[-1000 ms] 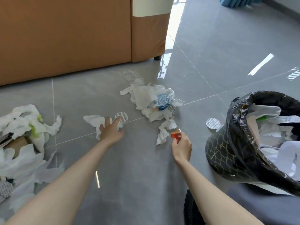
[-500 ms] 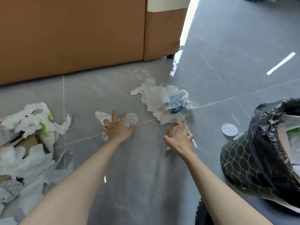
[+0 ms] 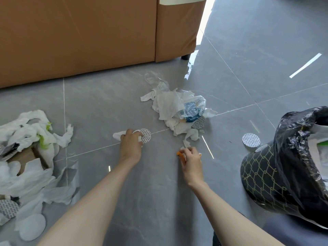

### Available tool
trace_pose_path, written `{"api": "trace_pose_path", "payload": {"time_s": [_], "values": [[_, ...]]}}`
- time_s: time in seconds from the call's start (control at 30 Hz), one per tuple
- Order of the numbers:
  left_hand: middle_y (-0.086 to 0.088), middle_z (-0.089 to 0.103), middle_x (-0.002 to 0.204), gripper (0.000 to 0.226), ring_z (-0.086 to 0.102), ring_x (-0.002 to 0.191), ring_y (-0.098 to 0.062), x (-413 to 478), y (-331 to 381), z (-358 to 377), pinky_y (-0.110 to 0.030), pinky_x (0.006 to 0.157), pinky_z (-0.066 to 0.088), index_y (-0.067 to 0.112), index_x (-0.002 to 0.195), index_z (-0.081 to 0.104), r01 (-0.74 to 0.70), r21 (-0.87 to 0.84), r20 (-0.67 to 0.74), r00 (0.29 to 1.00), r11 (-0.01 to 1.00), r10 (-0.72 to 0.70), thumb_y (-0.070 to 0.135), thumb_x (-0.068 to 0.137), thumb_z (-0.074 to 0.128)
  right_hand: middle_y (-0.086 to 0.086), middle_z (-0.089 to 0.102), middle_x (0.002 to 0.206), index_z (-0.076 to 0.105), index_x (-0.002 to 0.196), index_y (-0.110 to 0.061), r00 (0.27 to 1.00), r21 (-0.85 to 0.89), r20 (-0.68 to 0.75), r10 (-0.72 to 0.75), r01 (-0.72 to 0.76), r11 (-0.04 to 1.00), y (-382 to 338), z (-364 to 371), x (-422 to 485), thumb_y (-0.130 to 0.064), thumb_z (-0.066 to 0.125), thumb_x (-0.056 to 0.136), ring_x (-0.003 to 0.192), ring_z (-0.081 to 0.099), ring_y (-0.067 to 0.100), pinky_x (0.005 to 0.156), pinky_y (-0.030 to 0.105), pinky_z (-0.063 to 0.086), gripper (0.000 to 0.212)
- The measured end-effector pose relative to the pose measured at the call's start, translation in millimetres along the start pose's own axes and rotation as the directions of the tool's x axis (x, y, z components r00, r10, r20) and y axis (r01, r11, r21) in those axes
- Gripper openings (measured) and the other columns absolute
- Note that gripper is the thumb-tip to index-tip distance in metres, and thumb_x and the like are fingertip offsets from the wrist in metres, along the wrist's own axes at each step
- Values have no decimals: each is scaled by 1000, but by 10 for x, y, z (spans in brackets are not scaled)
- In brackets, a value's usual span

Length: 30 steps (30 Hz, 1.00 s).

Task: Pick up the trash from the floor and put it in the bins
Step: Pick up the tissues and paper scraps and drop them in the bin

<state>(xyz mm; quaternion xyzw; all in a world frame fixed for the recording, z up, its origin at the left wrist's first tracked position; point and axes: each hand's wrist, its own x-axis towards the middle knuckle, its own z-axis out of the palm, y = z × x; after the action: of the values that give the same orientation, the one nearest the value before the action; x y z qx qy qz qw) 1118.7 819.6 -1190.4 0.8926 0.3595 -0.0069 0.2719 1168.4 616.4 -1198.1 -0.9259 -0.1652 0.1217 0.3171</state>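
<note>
Mostly light, limp: left hand fingers curl on tissue, best gathered by bunched middle; right hand fingers pinch orange scrap; flat foil disc needs edge-lift.

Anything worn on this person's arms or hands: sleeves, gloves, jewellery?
Nothing visible. The left hand and right hand are ungloved, with no rings or watch showing; both forearms are uncovered down to the frame's lower edge, no sleeves or wristbands.
</note>
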Motion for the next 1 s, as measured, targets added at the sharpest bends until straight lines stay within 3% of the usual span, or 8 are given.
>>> {"api": "trace_pose_path", "payload": {"time_s": [0.27,0.37,0.53,0.67,0.8,0.9,1.0], "values": [[-9,62,125,30,58,114,-25,-290,-31,-109,-22,92,40,8,102,71,140,-306,21,990,942,-140,-4,75,67,3,63,89,73,91,-14,980,212,85,179,-193,958,-209,-173,76,-12,71,80,77,57,16,79,30,52,11],[-8,65,121,26,60,112,-23,-339,29,-257,-25,92,44,10,98,72,179,-413,-3,980,893,-198,2,73,71,4,64,85,71,85,-18,985,330,93,144,-167,929,-419,-377,97,-15,73,80,65,56,13,73,39,58,6],[-4,61,126,25,57,116,-21,-387,470,-722,-24,93,42,11,99,70,88,-562,-59,988,822,-146,7,75,73,-1,65,76,71,82,-17,1000,421,12,-5,-1,907,-869,-1026,72,-16,72,82,58,56,10,65,28,55,1],[-3,66,111,22,61,104,-19,-518,1056,-1068,-27,89,47,25,93,67,-36,-651,-97,995,758,-36,12,77,72,-5,66,72,72,82,-18,992,441,-103,-69,108,891,-1062,-1748,-9,-14,72,82,56,58,1,64,23,56,3],[-1,61,124,23,53,121,-17,-732,1692,-1305,-25,101,39,20,101,68,-209,-656,-144,978,725,152,11,80,70,0,68,77,72,89,-16,972,427,-224,-73,166,889,-1075,-2483,-128,-15,72,82,60,60,4,55,12,48,7],[6,56,125,26,47,119,-7,-944,2225,-1406,-16,95,31,17,109,66,-302,-677,-136,948,671,289,13,83,69,2,68,79,72,90,-19,942,431,-334,-34,185,883,-930,-3039,-269,-16,73,82,64,62,13,61,20,52,9],[6,60,115,24,53,102,-6,-1178,2760,-1393,-11,84,43,18,106,67,-364,-712,-121,906,600,405,12,82,70,3,71,84,70,90,-24,901,447,-431,49,166,879,-662,-3459,-409,-18,74,81,71,65,16,71,31,56,11]]}}
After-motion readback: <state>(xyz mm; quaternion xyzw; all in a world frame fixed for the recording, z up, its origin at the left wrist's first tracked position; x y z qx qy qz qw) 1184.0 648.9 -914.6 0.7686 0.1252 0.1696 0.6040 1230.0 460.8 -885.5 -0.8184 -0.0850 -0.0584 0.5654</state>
